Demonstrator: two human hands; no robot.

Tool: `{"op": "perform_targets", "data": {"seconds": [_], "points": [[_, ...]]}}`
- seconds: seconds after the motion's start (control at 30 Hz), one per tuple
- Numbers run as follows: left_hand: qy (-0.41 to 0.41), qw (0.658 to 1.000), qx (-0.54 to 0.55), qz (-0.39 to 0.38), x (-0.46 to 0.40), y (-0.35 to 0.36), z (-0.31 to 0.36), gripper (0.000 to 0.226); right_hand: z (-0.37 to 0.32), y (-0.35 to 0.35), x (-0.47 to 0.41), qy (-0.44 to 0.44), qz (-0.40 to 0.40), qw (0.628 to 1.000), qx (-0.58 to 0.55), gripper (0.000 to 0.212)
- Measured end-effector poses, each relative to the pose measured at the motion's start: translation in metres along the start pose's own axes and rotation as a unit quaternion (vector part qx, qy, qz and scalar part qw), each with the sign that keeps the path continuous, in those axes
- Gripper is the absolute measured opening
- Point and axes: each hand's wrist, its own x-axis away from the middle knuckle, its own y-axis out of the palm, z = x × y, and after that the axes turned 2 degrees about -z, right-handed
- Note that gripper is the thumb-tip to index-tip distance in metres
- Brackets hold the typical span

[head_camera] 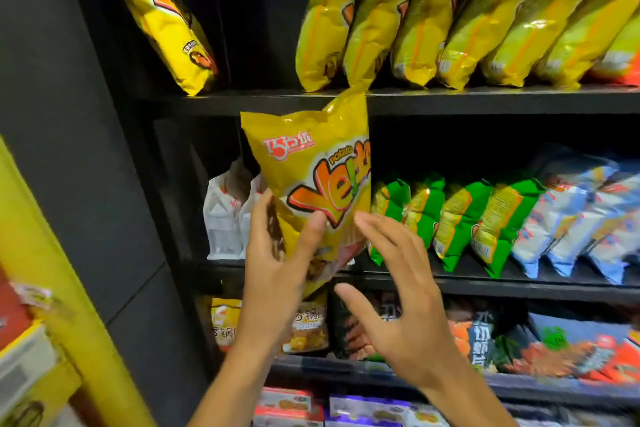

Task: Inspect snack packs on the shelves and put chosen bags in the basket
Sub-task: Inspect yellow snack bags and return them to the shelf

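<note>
While the left hand point(277, 253) grips the yellow potato-chip bag point(311, 184) upright — probably for label reading — the right hand point(398, 291) hovers beside it, fingers spread and holding nothing.

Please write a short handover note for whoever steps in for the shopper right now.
Left hand: grips the yellow potato snack bag by its lower part, held upright in front of the shelves.
Right hand: open, empty, fingers spread beside the bag.
Done: one bag picked for inspection.
Left: finish checking it, then put it in the basket, which is not in view.
</note>
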Motion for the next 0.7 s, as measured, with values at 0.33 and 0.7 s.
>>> {"op": "perform_targets", "data": {"seconds": [0.33,0.7], "points": [[-0.098,0.99,-0.081,-0.056,0.057,0.006,-0.042,0.046,0.014,-0.024,0.003,0.237,0.02,0.912,-0.335,0.081],[-0.144,0.981,-0.044,-0.12,0.087,0.024,-0.06,0.089,0.023,-0.033,0.063,0.306,0.111,0.886,-0.329,0.037]]}}
